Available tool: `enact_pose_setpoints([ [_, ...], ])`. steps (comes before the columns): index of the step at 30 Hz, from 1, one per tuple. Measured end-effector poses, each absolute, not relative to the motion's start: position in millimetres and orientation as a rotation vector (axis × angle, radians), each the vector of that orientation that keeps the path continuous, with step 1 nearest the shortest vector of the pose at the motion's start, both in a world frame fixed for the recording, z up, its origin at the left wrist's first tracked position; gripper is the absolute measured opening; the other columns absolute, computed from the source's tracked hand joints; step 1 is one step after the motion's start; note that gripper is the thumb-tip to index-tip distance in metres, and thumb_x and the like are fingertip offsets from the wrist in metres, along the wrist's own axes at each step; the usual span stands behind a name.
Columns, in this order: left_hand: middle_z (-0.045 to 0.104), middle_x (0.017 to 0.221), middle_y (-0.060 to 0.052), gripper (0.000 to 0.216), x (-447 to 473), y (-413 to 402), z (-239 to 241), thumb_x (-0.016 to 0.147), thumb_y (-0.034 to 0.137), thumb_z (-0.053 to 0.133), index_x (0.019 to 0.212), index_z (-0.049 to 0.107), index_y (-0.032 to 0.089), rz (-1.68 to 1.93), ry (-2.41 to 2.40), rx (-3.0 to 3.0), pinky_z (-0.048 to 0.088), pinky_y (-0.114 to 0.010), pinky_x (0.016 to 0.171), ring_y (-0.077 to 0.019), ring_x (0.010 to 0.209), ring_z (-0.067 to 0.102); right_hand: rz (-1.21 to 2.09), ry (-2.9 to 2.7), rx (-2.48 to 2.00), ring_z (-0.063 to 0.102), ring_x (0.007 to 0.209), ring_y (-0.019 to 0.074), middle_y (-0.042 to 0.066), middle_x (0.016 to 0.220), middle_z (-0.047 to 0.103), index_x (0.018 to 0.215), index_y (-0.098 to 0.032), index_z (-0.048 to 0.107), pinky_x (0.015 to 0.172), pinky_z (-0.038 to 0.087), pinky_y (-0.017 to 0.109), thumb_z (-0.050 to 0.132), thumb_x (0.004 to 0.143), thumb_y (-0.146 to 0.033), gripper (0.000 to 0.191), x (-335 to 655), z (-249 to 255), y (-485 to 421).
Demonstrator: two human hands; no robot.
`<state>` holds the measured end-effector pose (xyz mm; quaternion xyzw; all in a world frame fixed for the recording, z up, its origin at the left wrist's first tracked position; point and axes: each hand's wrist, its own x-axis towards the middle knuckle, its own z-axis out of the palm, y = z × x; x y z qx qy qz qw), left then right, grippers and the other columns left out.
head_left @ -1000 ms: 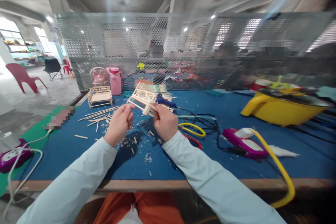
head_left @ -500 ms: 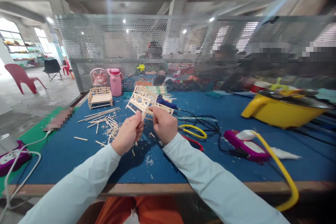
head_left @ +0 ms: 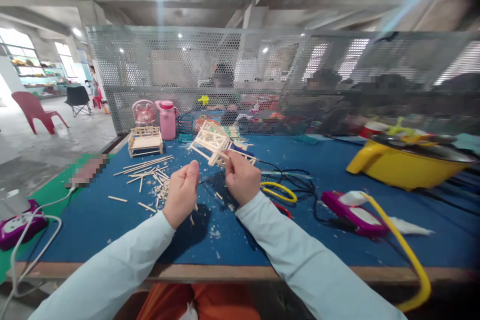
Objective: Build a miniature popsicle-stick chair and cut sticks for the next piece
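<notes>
My right hand (head_left: 243, 178) is closed on a small frame model built of thin wooden sticks (head_left: 210, 139), pinching its near right side and holding it tilted above the table. To its left, my left hand (head_left: 182, 192) is closed with the thumb on top, apart from the model; whatever its fingers hold is hidden. Loose wooden sticks (head_left: 144, 167) and small cut pieces (head_left: 161, 187) lie beyond and left of my left hand. A blue corded tool (head_left: 243, 149) lies behind the model, partly hidden. A finished-looking stick bench (head_left: 145, 141) stands at the back left.
The blue tabletop (head_left: 123, 240) also bears a yellow pan (head_left: 405, 165), a purple power strip (head_left: 354, 214), yellow and red curved handles (head_left: 279, 191), black cable (head_left: 300, 180) and a pink bottle (head_left: 167, 120). A perforated metal screen (head_left: 161, 67) closes the back, with people behind it.
My left hand has come off the stick model and drawn slightly down and left. The model has swung a little up and right in my right hand.
</notes>
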<state>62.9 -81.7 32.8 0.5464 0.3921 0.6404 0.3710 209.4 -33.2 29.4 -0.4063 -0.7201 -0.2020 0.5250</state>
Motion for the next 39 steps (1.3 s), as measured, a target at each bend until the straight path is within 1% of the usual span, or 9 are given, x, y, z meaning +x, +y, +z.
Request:
enact_pose_setpoints([
  [4,0.031,0.050,0.006,0.039,60,-81,38,0.080,0.055,0.042,0.067,0.047,0.019,1.877,0.905,1.274,0.021,-0.021,0.039,-0.0070,0.042,0.027,-0.212,-1.441,-1.074,0.063,0.075,0.0209,0.009,0.084,0.069,0.090,-0.017,0.060,0.070,0.049,0.033,0.051,0.073,-0.021,0.020,223,34,-23],
  [7,0.029,0.049,0.009,0.031,60,-76,41,0.079,0.051,0.047,0.081,0.049,0.021,1.744,0.920,1.107,0.020,-0.018,0.037,-0.0064,0.039,0.025,0.238,-1.151,-0.899,0.062,0.071,0.0193,0.006,0.080,0.068,0.087,-0.017,0.057,0.069,0.051,0.036,0.058,0.064,-0.021,0.024,231,35,-13],
  [13,0.025,0.043,0.008,0.048,69,-72,25,0.075,0.064,0.040,0.055,0.033,0.020,1.104,1.029,1.221,0.015,-0.020,0.034,-0.0052,0.035,0.020,0.958,-0.951,-0.512,0.066,0.076,0.0198,0.000,0.077,0.068,0.087,-0.020,0.059,0.073,0.053,0.041,0.057,0.060,-0.016,0.027,217,37,-6],
  [17,0.029,0.044,0.006,0.054,68,-71,20,0.078,0.066,0.026,0.052,0.032,0.020,1.317,1.064,1.431,0.021,-0.022,0.040,-0.0072,0.039,0.026,1.117,-0.892,-0.474,0.066,0.080,0.0203,0.000,0.077,0.069,0.088,-0.020,0.059,0.076,0.054,0.040,0.056,0.062,-0.017,0.027,190,42,-14],
  [22,0.044,0.054,0.003,0.040,55,-65,27,0.082,0.052,0.039,0.062,0.047,0.017,1.555,1.203,1.721,0.029,-0.023,0.052,-0.0101,0.052,0.038,1.275,-0.941,-0.469,0.066,0.082,0.0212,0.003,0.081,0.070,0.084,-0.018,0.061,0.075,0.054,0.040,0.055,0.065,-0.023,0.021,170,47,-32],
  [26,0.056,0.069,-0.002,0.035,46,-60,31,0.086,0.041,0.035,0.073,0.055,0.016,1.604,1.272,1.857,0.035,-0.024,0.062,-0.0135,0.065,0.049,1.294,-0.993,-0.570,0.066,0.075,0.0191,0.002,0.078,0.069,0.072,-0.019,0.062,0.068,0.056,0.035,0.056,0.063,-0.021,0.011,174,44,-40],
  [31,0.045,0.055,0.002,0.036,43,-57,33,0.085,0.042,0.039,0.058,0.044,0.017,1.749,1.237,1.838,0.031,-0.022,0.054,-0.0098,0.054,0.041,1.464,-0.931,-0.741,0.060,0.054,0.0096,-0.005,0.060,0.066,0.058,-0.019,0.061,0.045,0.049,0.017,0.065,0.055,-0.010,0.009,181,47,-38],
  [36,0.030,0.044,0.007,0.041,45,-60,39,0.085,0.049,0.035,0.057,0.034,0.019,1.754,0.960,1.240,0.021,-0.019,0.037,-0.0058,0.037,0.027,1.669,-0.756,-0.619,0.064,0.058,0.0111,-0.003,0.068,0.070,0.070,-0.019,0.064,0.047,0.052,0.018,0.062,0.060,-0.012,0.013,190,54,-32],
  [39,0.028,0.046,0.009,0.033,47,-64,41,0.082,0.048,0.043,0.068,0.043,0.018,1.582,0.873,1.085,0.016,-0.016,0.034,-0.0044,0.035,0.021,1.707,-0.718,-0.466,0.065,0.059,0.0114,-0.004,0.067,0.070,0.075,-0.020,0.063,0.048,0.053,0.019,0.061,0.060,-0.008,0.019,199,52,-32],
])
